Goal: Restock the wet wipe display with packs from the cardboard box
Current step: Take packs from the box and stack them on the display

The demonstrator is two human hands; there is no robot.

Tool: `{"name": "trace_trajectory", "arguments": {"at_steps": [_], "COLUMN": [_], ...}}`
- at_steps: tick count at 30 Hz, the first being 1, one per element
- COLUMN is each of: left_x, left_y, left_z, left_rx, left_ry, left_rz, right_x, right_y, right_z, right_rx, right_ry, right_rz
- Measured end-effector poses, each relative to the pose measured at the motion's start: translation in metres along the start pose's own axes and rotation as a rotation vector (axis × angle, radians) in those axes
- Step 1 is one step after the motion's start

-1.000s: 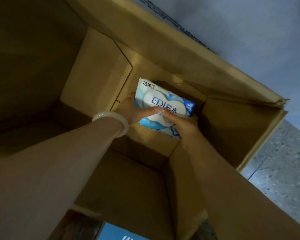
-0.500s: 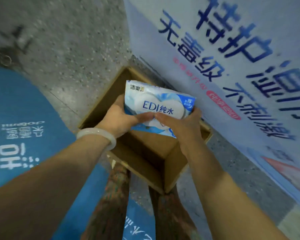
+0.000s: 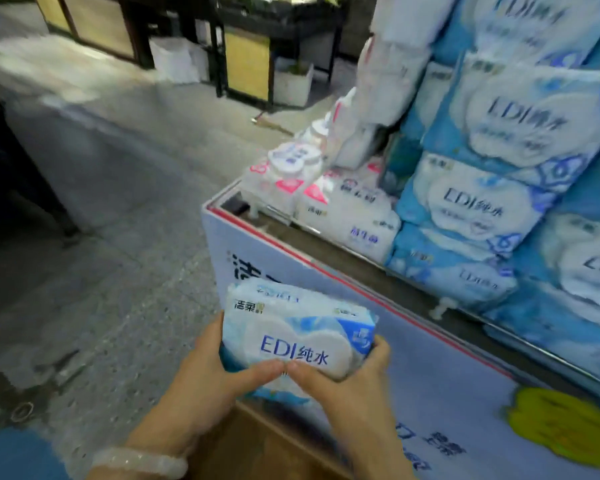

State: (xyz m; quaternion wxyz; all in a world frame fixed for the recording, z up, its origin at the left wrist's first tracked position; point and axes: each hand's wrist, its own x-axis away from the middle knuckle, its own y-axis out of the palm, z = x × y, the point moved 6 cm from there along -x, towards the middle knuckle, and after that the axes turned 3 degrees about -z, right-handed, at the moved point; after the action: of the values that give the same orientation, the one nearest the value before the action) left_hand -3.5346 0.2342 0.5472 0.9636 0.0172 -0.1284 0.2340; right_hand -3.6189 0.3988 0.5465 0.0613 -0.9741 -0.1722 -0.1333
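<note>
I hold a stack of blue-and-white wet wipe packs [image 3: 297, 336] marked "EDI" between both hands, in front of the display base. My left hand [image 3: 210, 386] grips its left side and my right hand [image 3: 343, 386] its right side, thumbs meeting on the front. The cardboard box [image 3: 260, 448] shows only as a brown edge below my hands. The wet wipe display [image 3: 499, 209] rises at the right, stacked with matching blue packs; white and pink packs [image 3: 336, 202] lie at its left end.
The display stands on a white printed base [image 3: 413, 358] with a red-edged rim. Grey speckled floor [image 3: 101, 237] spreads to the left. Dark shelving and wooden panels [image 3: 243, 60] stand at the back. A pale bangle [image 3: 139, 462] circles my left wrist.
My hands have lifted the packs out of the cardboard box and up in front of the display base. My view has swung up from the box to the display.
</note>
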Motion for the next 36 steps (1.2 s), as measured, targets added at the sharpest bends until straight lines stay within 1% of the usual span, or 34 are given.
{"name": "trace_trajectory", "arguments": {"at_steps": [2, 5, 9, 14, 16, 18, 20, 22, 24, 25, 27, 30, 31, 32, 33, 35, 36], "left_x": [-0.006, -0.021, -0.055, -0.114, -0.142, -0.172, -0.196, -0.215, -0.23, -0.234, -0.242, -0.255, -0.258, -0.257, -0.256, -0.251, -0.242], "left_y": [-0.002, -0.002, 0.002, 0.008, 0.014, 0.03, 0.049, 0.063, 0.072, 0.075, 0.074, 0.072, 0.071, 0.072, 0.072, 0.07, 0.071], "left_z": [0.038, 0.088, 0.14, 0.183, 0.195, 0.197, 0.19, 0.179, 0.172, 0.171, 0.173, 0.175, 0.177, 0.179, 0.181, 0.182, 0.182], "left_rx": [-0.002, -0.058, -0.08, -0.075, -0.066, -0.097, -0.17, -0.177, -0.177, -0.181, -0.263, -0.363, -0.408, -0.463, -0.498, -0.523, -0.504], "left_ry": [0.056, 0.167, 0.276, 0.317, 0.335, 0.334, 0.337, 0.357, 0.367, 0.359, 0.337, 0.247, 0.232, 0.226, 0.241, 0.301, 0.324], "left_rz": [0.01, -0.019, -0.059, -0.091, -0.13, -0.184, -0.223, -0.21, -0.199, -0.204, -0.234, -0.285, -0.286, -0.277, -0.25, -0.1, -0.031], "right_x": [0.001, -0.008, -0.036, -0.086, -0.109, -0.128, -0.137, -0.134, -0.13, -0.128, -0.124, -0.141, -0.147, -0.149, -0.153, -0.162, -0.164], "right_y": [-0.004, -0.003, -0.001, 0.0, -0.006, -0.01, -0.012, -0.009, -0.006, -0.007, -0.006, -0.003, 0.0, 0.003, 0.006, 0.004, 0.003], "right_z": [-0.038, -0.087, -0.139, -0.19, -0.201, -0.198, -0.185, -0.176, -0.17, -0.172, -0.194, -0.214, -0.22, -0.227, -0.227, -0.224, -0.223], "right_rx": [-0.02, -0.016, 0.077, 0.17, 0.188, 0.255, 0.386, 0.523, 0.748, 0.883, 1.111, 1.387, 1.47, 1.549, 1.619, 1.704, 1.736], "right_ry": [-0.067, -0.161, -0.25, -0.312, -0.328, -0.304, -0.255, -0.272, -0.249, -0.261, -0.479, -0.587, -0.589, -0.557, -0.52, -0.422, -0.391], "right_rz": [0.011, 0.005, 0.065, 0.095, 0.119, 0.123, 0.143, 0.112, 0.048, 0.059, 0.189, 0.332, 0.327, 0.31, 0.258, 0.185, 0.19]}}
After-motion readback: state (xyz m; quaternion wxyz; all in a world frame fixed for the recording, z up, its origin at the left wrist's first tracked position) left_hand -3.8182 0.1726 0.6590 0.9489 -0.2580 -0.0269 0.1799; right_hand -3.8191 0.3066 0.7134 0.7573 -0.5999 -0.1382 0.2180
